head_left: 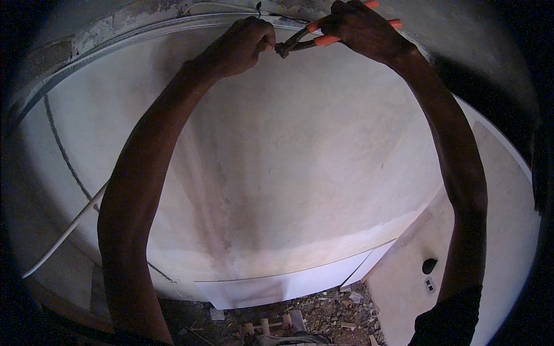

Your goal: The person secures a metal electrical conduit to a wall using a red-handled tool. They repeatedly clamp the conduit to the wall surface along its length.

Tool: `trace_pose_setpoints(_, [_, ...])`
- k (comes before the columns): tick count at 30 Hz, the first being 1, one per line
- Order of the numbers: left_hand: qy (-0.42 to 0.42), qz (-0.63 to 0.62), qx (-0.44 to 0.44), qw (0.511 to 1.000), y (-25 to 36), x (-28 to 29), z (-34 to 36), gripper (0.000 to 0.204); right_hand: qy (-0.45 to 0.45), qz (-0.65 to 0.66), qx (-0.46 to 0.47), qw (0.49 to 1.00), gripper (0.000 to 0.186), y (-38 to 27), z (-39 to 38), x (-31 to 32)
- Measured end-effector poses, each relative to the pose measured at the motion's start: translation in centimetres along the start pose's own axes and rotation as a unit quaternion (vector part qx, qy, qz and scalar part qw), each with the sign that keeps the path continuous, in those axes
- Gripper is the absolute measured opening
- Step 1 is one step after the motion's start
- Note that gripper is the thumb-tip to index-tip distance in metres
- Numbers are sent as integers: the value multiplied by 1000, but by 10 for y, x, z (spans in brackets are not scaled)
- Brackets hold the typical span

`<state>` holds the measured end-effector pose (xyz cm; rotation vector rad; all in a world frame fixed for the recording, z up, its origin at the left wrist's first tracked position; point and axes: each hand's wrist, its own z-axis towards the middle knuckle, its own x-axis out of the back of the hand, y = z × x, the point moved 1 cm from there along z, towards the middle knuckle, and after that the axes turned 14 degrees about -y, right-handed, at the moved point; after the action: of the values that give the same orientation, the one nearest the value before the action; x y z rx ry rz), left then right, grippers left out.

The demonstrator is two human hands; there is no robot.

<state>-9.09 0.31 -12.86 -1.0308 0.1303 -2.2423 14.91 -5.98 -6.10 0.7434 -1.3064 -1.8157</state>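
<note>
Pliers (316,36) w/ orange handles sit at top centre, up by the wall's upper edge, jaws pointing left toward a thin dark wire (259,8) that hangs from the ledge (173,26). Near to far: both forearms rise from the lower edge, R one w/ a dark sleeve (453,320) at bottom right. Rubble floor (323,314) w/ stones & wood bits shows at bottom centre, a white board (288,285) leaning just above it. White pipe (63,233) slants at lower left, a dark cable (60,150) running down the wall beyond it. Pale plaster wall (300,150) fills the mid view. At top, R hand (360,29) is wrapped tight round both handles, fingers curled closed. L hand (242,43) is fisted just beside the jaws, fingers pinched shut at the jaw tips; can't tell what it's gripping.
</note>
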Motion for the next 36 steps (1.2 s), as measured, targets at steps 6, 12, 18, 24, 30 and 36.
trace_pose_setpoints(6, [-13,2,9,1000,-2,0,2,13,1,-18,1,1000,16,1,0,0])
trace_pose_setpoints(12, [-13,8,10,1000,1,1,3,11,-27,13,10,1000,22,4,0,5])
trace_pose_setpoints(18, [-37,7,27,999,8,3,5,12,42,50,66,996,32,7,-4,0])
trace_pose_setpoints(24, [-11,19,12,1000,2,-1,4,14,102,1,71,992,36,7,1,-6])
trace_pose_setpoints(30, [-21,23,11,999,0,1,3,15,-27,-35,38,998,30,-1,0,1])
trace_pose_setpoints(36, [-32,7,33,999,-2,-1,4,17,13,-9,31,999,28,0,-1,1])
